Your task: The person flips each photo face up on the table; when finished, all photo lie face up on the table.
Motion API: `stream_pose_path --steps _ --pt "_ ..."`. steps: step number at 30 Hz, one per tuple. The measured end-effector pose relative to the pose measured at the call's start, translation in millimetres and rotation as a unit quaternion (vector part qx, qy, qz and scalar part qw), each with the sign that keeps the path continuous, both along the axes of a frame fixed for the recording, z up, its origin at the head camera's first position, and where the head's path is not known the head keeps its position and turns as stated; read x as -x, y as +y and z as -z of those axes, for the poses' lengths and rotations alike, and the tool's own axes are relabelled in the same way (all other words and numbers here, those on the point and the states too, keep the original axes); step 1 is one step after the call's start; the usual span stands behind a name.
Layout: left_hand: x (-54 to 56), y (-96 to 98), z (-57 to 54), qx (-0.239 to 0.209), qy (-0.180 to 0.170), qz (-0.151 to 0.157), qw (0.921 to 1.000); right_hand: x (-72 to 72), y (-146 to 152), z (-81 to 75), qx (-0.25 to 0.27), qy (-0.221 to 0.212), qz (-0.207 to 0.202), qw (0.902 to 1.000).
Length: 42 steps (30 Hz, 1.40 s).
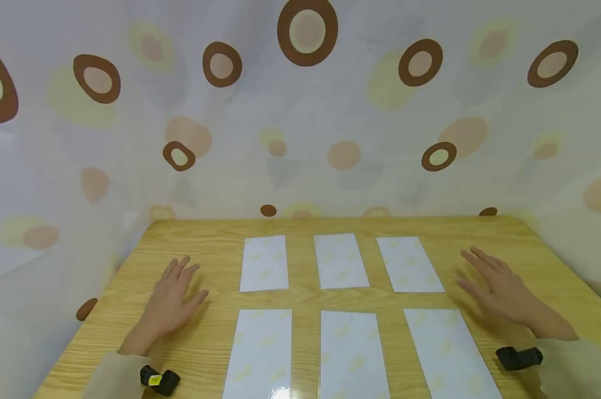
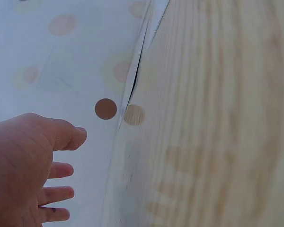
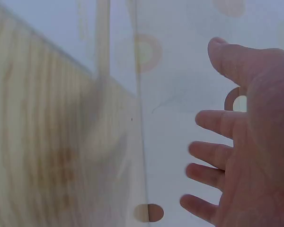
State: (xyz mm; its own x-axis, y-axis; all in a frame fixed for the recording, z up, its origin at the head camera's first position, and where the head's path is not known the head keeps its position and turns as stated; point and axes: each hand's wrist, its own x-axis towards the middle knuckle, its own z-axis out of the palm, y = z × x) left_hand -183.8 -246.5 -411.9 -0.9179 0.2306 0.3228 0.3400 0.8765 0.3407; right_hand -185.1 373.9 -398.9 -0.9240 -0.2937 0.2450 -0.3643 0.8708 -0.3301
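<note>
Over the left side of the wooden table my left hand has its fingers spread and holds nothing. My right hand is over the right side, fingers extended, also holding nothing. Between the hands lie several white rectangular sheets in two rows. Nearest the left hand are the far-left sheet and the near-left sheet. Closest to the right hand are the far-right sheet and the near-right sheet. In the middle column are a far sheet and a near sheet. Both wrist views show spread fingers touching nothing.
The wooden table has a light grain. A pale curtain-like sheet with brown and yellow spots stands behind it and along both sides. A black strap device sits on the left wrist and another on the right wrist.
</note>
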Motion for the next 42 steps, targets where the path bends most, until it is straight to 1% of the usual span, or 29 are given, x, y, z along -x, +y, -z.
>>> stream_pose_path --steps 2,3,6,8,12,15,19,24,28,33,36,39,42 --pt "0.8 2.4 2.1 -0.035 0.004 0.011 0.9993 4.7 -6.8 -4.0 0.027 0.004 -0.027 0.9993" --pt "1.3 3.7 3.4 -0.052 0.001 0.017 0.9985 7.5 -10.7 -5.4 0.034 0.0 -0.035 0.9988" --pt "2.6 8.2 8.3 -0.096 -0.023 0.03 0.9947 14.9 -25.5 -8.9 0.042 -0.032 -0.05 0.9974" --pt "4.4 11.3 11.5 -0.111 -0.036 0.036 0.9925 19.9 -37.2 -10.7 0.034 -0.053 -0.051 0.9967" --pt "9.6 18.2 14.3 -0.13 -0.055 0.046 0.9889 32.4 -62.8 -13.2 0.025 -0.049 -0.078 0.9954" --pt "15.4 22.9 14.4 -0.133 -0.065 0.052 0.9876 43.8 -82.0 -14.5 0.02 -0.037 -0.108 0.9932" --pt "25.2 26.6 15.2 -0.139 -0.068 0.058 0.9863 56.9 -107.4 -17.1 0.019 -0.037 -0.132 0.9903" --pt "36.1 28.3 19.0 -0.146 -0.077 0.065 0.9842 72.0 -138.9 -16.9 0.023 -0.068 -0.143 0.9871" --pt "43.9 30.1 22.4 -0.142 -0.073 0.071 0.9846 87.6 -163.6 -15.0 0.045 -0.099 -0.164 0.9803" --pt "53.2 35.2 26.5 -0.141 -0.07 0.089 0.9836 107.3 -197.0 -12.7 0.054 -0.109 -0.199 0.9723" --pt "56.4 38.4 29.4 -0.135 -0.073 0.092 0.9839 114.9 -219.4 -11.5 0.057 -0.128 -0.213 0.967" --pt "57.5 41.2 31.7 -0.134 -0.078 0.091 0.9837 120.3 -241.1 -9.7 0.057 -0.145 -0.218 0.9634" --pt "56.9 43.4 33.8 -0.136 -0.081 0.091 0.9831 125.6 -260.1 -6.9 0.044 -0.138 -0.225 0.9636"
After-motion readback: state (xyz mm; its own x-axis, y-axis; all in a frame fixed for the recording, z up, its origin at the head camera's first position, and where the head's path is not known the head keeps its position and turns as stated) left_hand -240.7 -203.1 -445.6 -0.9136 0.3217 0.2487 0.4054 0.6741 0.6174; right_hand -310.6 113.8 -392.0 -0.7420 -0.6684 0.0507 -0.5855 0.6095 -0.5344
